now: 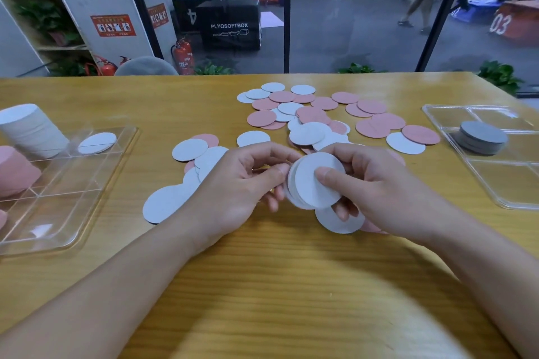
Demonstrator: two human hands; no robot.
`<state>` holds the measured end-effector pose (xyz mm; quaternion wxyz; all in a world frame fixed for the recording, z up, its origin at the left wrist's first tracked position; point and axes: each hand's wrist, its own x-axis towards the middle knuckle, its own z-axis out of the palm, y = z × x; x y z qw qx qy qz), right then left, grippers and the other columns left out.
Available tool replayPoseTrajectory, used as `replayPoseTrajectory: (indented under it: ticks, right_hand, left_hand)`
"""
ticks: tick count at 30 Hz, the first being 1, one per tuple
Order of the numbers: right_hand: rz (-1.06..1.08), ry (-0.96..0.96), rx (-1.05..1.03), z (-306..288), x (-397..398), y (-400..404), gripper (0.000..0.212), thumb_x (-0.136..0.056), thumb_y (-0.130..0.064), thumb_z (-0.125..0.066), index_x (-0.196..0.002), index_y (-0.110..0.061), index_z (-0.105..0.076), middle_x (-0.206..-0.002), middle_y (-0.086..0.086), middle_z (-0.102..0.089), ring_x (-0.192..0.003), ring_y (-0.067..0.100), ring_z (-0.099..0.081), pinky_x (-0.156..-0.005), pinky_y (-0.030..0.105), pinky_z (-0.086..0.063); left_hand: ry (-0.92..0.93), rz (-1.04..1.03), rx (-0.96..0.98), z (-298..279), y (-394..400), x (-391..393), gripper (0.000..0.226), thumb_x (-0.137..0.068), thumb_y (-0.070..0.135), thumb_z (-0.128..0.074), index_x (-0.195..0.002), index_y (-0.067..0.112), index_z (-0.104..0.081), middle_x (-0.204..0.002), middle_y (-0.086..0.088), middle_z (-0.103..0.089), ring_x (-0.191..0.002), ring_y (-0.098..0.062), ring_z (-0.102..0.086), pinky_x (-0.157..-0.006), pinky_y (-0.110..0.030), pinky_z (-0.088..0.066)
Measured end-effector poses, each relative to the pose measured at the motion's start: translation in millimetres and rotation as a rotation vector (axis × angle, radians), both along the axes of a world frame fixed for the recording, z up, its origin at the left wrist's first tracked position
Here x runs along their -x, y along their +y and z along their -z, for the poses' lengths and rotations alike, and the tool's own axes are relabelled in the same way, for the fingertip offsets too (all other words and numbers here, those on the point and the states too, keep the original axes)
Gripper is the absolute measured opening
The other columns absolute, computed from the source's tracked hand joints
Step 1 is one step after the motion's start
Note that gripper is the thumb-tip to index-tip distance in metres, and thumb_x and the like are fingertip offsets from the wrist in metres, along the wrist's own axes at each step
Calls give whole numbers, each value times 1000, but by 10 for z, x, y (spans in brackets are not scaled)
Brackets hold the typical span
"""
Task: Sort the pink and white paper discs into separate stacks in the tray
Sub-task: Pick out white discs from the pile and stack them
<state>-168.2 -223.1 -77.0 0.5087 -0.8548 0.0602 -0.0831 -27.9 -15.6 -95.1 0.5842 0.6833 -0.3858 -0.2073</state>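
Hands (294,181) around white discs (316,181)

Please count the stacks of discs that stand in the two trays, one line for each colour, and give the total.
white stack in left tray: 1
pink stack in left tray: 1
grey stack in right tray: 1
Total: 3

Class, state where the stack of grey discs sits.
The grey disc stack stands in the clear tray at the table's right edge, just right of the scattered pink discs.
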Motion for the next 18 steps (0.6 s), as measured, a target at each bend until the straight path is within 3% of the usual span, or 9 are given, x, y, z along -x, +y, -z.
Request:
replayPoseTrajectory:
  ticks: [3, 6, 10, 14, 18]
  right_hand:
    - [5, 2, 17, 8, -3, -3, 16, -112, -32, -61, -110, -26, -76, -59, 9, -57, -48, 16, -46, -41, 24, -37]
    - [51, -19, -5, 46, -27, -60, 18, -112, -32, -62, -102, -26, -76, -61, 10, -55, -53, 21, -47, -51, 34, -40]
    - [206, -52, -57, 87, -76, -151, 19, -110, -30, -63, -102, -17, -75, -66, 2, -53, -56, 20, -46, -53, 30, -39]
    - [290, -65, -168, 95, -98, -190, 25, -111, -25, -62, -106, -2, -70, -62, 1, -45, -57, 23, -38, -50, 27, -33]
    - [302, -51, -168, 103, -104, -175, 23, -111, -26, -63, -105, -6, -73, -59, -2, -48, -53, 20, -40, -50, 26, -36]
  left_hand:
    - [62, 15, 16, -16, -5, 47, 35, -114, 1, -52, -124, 16, -83, -89, 3, -73, -80, -18, -65, -77, -29, -62]
    - [69, -66, -2, 40, -10, 3, 33, -112, -2, -54, -120, 15, -81, -94, -5, -74, -77, -18, -71, -74, -29, -63]
    - [-329, -126, -205, 153, -19, 23, 13, -105, 18, -73, -104, 27, -82, -86, 12, -75, -70, -2, -64, -70, -16, -48]
    - [-475, 55, -290, 183, -61, 106, 25, -107, 27, -72, -126, 42, -80, -112, 16, -64, -94, -12, -65, -80, -18, -47]
    - [-669, 187, -409, 223, -74, 151, 29, -112, 35, -62, -134, 47, -75, -127, 26, -54, -122, -10, -50, -99, -15, -39]
